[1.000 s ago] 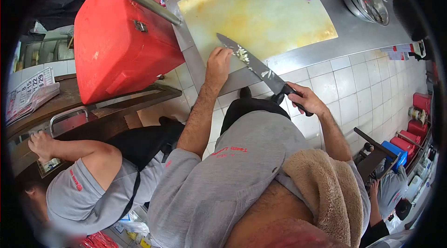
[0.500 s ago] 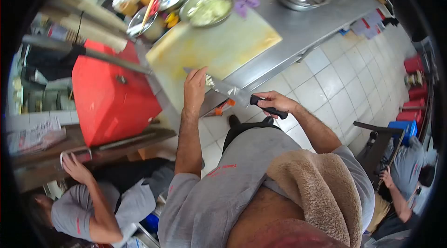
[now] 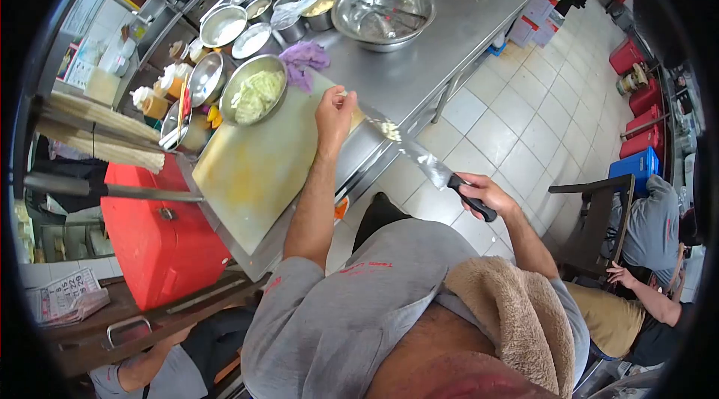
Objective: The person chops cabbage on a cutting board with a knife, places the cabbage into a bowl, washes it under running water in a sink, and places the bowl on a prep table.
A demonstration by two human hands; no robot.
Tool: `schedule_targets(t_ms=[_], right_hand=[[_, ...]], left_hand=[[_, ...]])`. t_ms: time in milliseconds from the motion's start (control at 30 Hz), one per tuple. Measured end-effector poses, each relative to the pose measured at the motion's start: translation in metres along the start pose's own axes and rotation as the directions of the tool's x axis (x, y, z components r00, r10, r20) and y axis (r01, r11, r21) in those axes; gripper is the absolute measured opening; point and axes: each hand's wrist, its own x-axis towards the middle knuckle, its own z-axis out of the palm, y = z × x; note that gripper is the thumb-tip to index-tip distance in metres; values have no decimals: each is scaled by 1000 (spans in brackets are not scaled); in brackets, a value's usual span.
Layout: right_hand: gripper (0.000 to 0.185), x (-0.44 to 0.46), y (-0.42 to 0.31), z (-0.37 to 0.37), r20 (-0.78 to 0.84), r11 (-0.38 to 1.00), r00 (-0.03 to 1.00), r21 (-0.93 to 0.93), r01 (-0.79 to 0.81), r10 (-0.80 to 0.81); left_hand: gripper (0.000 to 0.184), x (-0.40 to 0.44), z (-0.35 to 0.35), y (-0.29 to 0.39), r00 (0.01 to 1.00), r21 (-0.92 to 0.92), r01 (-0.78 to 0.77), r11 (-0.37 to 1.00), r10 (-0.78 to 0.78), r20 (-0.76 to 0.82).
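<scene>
My right hand (image 3: 485, 197) is wrapped around the black handle of a large kitchen knife (image 3: 431, 167). Its blade points away to the left, with a small heap of chopped pale bits (image 3: 389, 130) lying on the flat. My left hand (image 3: 335, 120) is beside the blade's tip, fingers curled together; whether they pinch anything is hidden. Below and left of that hand lies a stained cutting board (image 3: 258, 167). A steel bowl (image 3: 276, 101) of shredded pale-green vegetable stands on the board's far end, near a purple cloth (image 3: 305, 61).
A large steel mixing bowl (image 3: 352, 31) with utensils stands on the steel counter (image 3: 464, 6), beside several smaller bowls and sauce bottles. A red box (image 3: 150, 249) is at the left. Tiled floor (image 3: 517, 122) lies right of the counter. Other people are at lower left and right.
My view and body have turned to the right along the counter. Both hands and the knife have swung with it; the pale bits still rest on the blade. A person's hand at left has left the wooden ledge.
</scene>
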Motion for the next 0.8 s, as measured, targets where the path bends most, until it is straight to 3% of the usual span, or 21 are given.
schedule_targets(t_ms=[67, 100, 167, 267, 333, 433, 533, 633, 733, 800], right_hand=[[42, -13, -1, -20, -70, 999, 998, 37, -1, 4], [42, -19, -1, -29, -117, 998, 993, 65, 17, -10], [42, -29, -3, -48, -171, 995, 985, 87, 40, -24], [43, -35, -10, -73, -301, 990, 953, 131, 57, -15], [44, -37, -17, -86, -390, 973, 920, 197, 122, -37], [46, -27, -34, -107, -441, 961, 894, 201, 191, -86], [48, -10, -58, -127, -487, 945, 862, 193, 262, -140], [50, 21, -96, -149, -459, 942, 869, 167, 290, -186], [51, 58, -135, -172, -413, 951, 874, 59, 305, -255], [50, 89, -167, -182, -343, 948, 885, -71, 309, -315]], left_hand=[[36, 37, 29, -2, 954, -439, 296, 849, -287, 88], [36, 57, 41, -2, 956, -446, 289, 847, -278, 93], [31, 96, 60, -4, 916, -664, 378, 645, -366, 166], [34, 151, 83, -15, 874, -723, 424, 545, -454, 170], [35, 169, 88, -8, 865, -713, 446, 542, -467, 186], [22, 193, 97, -15, 830, -639, 446, 627, -557, 34], [21, 200, 97, -14, 842, -697, 407, 590, -539, 35], [22, 206, 93, -9, 833, -681, 381, 625, -552, -41], [20, 218, 75, -1, 848, -804, 269, 530, -527, -63], [19, 227, 52, 13, 843, -796, 238, 557, -526, -115]])
